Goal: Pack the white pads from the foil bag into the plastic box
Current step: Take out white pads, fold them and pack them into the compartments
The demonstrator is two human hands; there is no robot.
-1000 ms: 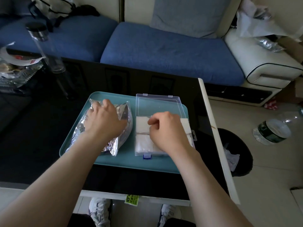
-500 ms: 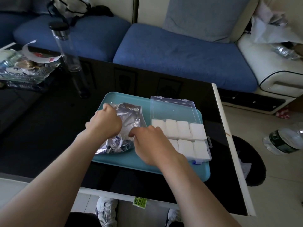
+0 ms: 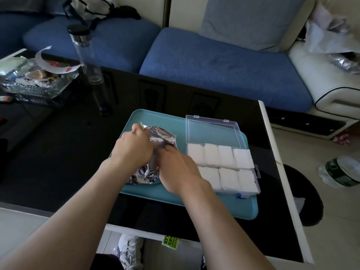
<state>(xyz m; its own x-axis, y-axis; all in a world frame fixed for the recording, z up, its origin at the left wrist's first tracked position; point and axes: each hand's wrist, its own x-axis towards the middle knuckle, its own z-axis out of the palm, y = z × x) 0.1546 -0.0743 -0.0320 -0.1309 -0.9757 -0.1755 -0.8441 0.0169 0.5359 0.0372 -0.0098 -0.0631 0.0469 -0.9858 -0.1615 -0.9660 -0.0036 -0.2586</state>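
Observation:
A crumpled foil bag (image 3: 161, 135) lies on the left half of a teal tray (image 3: 224, 207). My left hand (image 3: 134, 151) grips the bag's upper edge with curled fingers. My right hand (image 3: 178, 168) reaches into the bag's mouth; its fingertips are hidden inside, so whether they hold a pad is unclear. To the right stands a clear plastic box (image 3: 257, 170) with its lid (image 3: 212, 131) folded back. Several white pads (image 3: 226, 155) fill it in two rows.
The tray sits on a black glass table (image 3: 58, 152) whose right edge (image 3: 280, 168) is close by. A tall clear bottle (image 3: 87, 61) and a pile of wrappers (image 3: 33, 78) stand at the back left. A blue sofa (image 3: 214, 61) lies beyond; a water bottle (image 3: 342, 172) is on the floor.
My right hand has left the pads in the box and moved left into the foil bag's mouth. My left hand has kept its hold on the bag. The camera has shifted.

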